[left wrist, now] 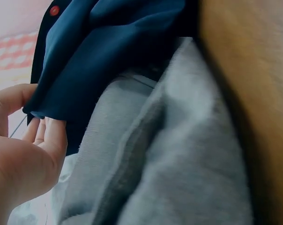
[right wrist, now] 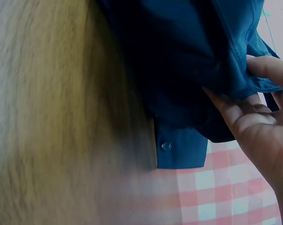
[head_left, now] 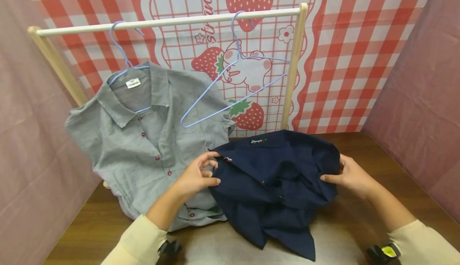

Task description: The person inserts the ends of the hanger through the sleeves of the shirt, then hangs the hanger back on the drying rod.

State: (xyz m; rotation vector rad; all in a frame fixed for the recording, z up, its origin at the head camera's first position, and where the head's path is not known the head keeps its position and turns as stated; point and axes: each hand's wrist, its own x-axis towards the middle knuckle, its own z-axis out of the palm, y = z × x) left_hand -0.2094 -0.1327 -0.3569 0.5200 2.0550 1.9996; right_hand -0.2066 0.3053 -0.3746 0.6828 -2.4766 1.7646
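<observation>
A navy blue shirt (head_left: 248, 185) with red buttons is held up in loose folds in the head view, its collar label at the top and its lower part hanging over the table. My left hand (head_left: 195, 175) pinches its left edge; the left wrist view shows the thumb and fingers on either side of the cloth (left wrist: 71, 89). On the opposite side my right hand (head_left: 353, 177) grips the fabric between thumb and fingers, some fingers hidden behind it. A buttoned cuff (right wrist: 181, 147) hangs below that hand in the right wrist view. Behind the navy shirt hangs a bare blue wire hanger (head_left: 205, 118).
A grey shirt (head_left: 122, 153) hangs from another blue hanger (head_left: 118, 47) at the left, overlapped by my left hand and the navy shirt. Both hangers hook over a white rail (head_left: 187, 20) between wooden posts (head_left: 295, 65). The wooden table (head_left: 373, 153) meets a strawberry-patterned backdrop (head_left: 341, 69).
</observation>
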